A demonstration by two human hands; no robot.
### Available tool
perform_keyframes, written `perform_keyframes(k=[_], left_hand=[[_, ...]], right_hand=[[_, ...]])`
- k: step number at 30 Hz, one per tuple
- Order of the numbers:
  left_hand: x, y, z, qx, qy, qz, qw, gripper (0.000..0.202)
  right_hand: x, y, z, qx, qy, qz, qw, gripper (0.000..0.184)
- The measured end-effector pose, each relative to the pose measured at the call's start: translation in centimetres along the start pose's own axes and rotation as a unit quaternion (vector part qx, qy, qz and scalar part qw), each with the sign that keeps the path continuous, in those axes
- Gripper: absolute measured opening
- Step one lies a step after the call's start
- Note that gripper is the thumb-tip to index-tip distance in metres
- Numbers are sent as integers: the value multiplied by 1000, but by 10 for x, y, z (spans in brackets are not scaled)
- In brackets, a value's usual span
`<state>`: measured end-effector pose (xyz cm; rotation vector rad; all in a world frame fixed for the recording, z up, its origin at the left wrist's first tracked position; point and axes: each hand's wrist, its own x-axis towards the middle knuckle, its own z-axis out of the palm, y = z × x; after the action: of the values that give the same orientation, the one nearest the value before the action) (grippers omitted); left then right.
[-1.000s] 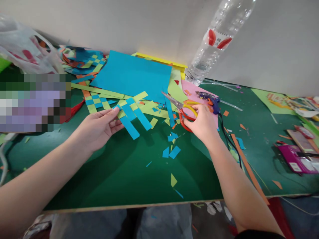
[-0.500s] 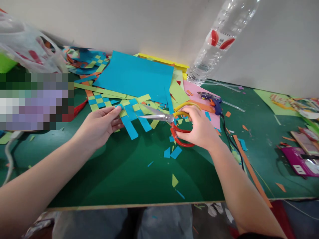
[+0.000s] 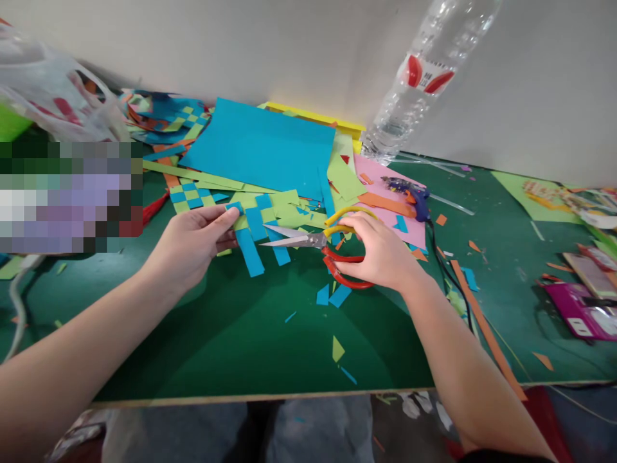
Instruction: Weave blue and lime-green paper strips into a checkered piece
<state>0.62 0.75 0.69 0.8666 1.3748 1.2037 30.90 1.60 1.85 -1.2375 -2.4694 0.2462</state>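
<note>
My left hand [image 3: 193, 244] pinches the left edge of a woven mat of blue and light-green paper strips [image 3: 263, 222], holding it just above the green tabletop [image 3: 231, 334]. Two long blue strip ends hang out of the mat toward me. My right hand [image 3: 383, 251] grips scissors [image 3: 318, 241] with one yellow and one red handle loop. Their blades are parted and point left, with the tips at the right-hand blue strip end.
A large blue sheet [image 3: 260, 148] lies behind the mat, amid green strips, pink paper and other woven pieces. A clear plastic bottle [image 3: 419, 77] leans at the wall. A glue gun [image 3: 409, 193] with a black cord lies right of my hand. Paper scraps litter the tabletop.
My right hand lifted the scissors from the table, swung the blades left and brought them, parted, to the mat's blue strip ends. My left hand kept holding the mat.
</note>
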Motion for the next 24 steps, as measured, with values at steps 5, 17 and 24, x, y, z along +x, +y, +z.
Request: perform_keyframes(k=[5, 17, 24], left_hand=[[1, -1, -1, 4, 8, 18, 1000, 12], [2, -1, -2, -5, 3, 3, 1000, 10], [1, -1, 0, -10, -17, -25, 999, 12]], right_hand=[[0, 1, 0, 9, -1, 1, 1000, 53], [-1, 1, 0, 3, 2, -10, 1000, 53], [-1, 2, 1, 11, -11, -12, 1000, 53]])
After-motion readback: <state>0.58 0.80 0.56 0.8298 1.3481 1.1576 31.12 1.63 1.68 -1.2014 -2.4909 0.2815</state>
